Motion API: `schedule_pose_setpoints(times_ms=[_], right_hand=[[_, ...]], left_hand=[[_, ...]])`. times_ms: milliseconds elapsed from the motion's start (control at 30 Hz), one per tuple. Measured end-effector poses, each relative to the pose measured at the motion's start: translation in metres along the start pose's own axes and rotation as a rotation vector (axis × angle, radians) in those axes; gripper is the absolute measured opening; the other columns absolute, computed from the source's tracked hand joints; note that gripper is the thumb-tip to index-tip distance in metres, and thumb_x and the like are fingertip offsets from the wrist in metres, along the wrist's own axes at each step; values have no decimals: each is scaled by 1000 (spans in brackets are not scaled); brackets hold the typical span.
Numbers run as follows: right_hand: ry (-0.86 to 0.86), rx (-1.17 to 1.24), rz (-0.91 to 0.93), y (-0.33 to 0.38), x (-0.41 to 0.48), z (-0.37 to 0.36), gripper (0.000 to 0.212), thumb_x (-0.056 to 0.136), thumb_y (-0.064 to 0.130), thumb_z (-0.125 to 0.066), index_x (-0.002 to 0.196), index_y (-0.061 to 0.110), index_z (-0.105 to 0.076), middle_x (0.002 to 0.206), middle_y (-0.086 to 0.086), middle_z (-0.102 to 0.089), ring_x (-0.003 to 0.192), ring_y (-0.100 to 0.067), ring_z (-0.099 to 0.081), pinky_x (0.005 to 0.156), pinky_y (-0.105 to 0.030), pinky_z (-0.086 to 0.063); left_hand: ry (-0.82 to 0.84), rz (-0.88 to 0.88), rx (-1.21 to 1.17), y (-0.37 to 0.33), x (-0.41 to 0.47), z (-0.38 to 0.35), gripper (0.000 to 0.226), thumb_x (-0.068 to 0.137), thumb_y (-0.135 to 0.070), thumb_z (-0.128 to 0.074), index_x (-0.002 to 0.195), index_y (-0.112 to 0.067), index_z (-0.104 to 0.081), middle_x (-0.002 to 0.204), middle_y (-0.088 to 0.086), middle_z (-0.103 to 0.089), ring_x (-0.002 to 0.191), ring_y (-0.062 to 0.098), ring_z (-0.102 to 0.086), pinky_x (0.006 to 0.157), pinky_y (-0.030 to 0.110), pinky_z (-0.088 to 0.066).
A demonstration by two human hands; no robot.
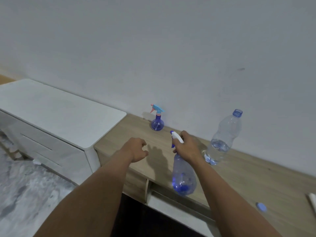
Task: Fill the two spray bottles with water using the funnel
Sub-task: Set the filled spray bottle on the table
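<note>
- The right hand [187, 145] has its grip wrapped round the neck of the clear spray bottle [183, 175], held above the bench [239, 175].
- Its long axis runs 12 to 6 o'clock, nozzle pointing towards 11.
- The left hand [136, 148] hovers loosely curled, holding nothing.
- The small purple sprayer [157, 123] stands upright at 12 o'clock by the wall.
- The uncapped water bottle [222, 139] stands at 2 o'clock.

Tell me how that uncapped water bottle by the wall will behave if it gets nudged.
The water bottle stands tall and narrow, so it probably tips easily. It looks under half full, which may steady its base somewhat. With its cap off, a tip would likely spill water onto the wooden top.
</note>
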State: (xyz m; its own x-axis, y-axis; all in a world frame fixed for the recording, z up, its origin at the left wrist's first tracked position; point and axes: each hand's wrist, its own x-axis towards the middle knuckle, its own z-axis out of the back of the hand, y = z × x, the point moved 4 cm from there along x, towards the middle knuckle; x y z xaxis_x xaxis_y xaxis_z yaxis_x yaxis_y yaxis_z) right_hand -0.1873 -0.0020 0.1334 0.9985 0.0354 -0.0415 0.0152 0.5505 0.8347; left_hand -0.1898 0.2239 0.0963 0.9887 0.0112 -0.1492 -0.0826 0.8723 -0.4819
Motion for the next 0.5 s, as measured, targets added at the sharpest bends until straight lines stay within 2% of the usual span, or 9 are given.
schedule_pose_setpoints(times_ms=[133, 267, 400, 500], right_hand=[[-76, -59, 70, 12, 19, 9, 8, 90, 26, -60, 89, 18, -62, 81, -6, -71, 76, -28, -66, 64, -33, -49], [-100, -18, 66, 21, 44, 11, 5, 91, 20, -62, 91, 17, -66, 79, -5, -69, 73, -24, -62, 64, -33, -47], [-154, 87, 58, 30, 68, 11, 6, 91, 18, -65, 92, 23, -69, 80, 2, -70, 70, -16, -63, 58, -22, -48], [-144, 95, 76, 35, 93, 12, 8, 91, 20, -67, 96, 24, -72, 84, 2, -72, 76, -18, -67, 66, -30, -53]], left_hand=[[38, -23, -131, -20, 19, -6, 54, 78, -23, -75, 130, -14, -65, 124, 5, -69, 108, 18, -65, 93, 20, -46], [157, -71, -205, -37, 44, -20, 60, 70, -14, -76, 129, -14, -65, 120, 4, -69, 108, 17, -66, 92, 24, -51], [254, -136, -226, -46, 73, -30, 57, 58, -27, -81, 112, -19, -66, 104, -2, -70, 95, 20, -69, 82, 33, -58], [278, -162, -282, -50, 99, -34, 61, 54, -39, -89, 108, -28, -62, 100, -5, -71, 90, 16, -70, 85, 39, -60]])
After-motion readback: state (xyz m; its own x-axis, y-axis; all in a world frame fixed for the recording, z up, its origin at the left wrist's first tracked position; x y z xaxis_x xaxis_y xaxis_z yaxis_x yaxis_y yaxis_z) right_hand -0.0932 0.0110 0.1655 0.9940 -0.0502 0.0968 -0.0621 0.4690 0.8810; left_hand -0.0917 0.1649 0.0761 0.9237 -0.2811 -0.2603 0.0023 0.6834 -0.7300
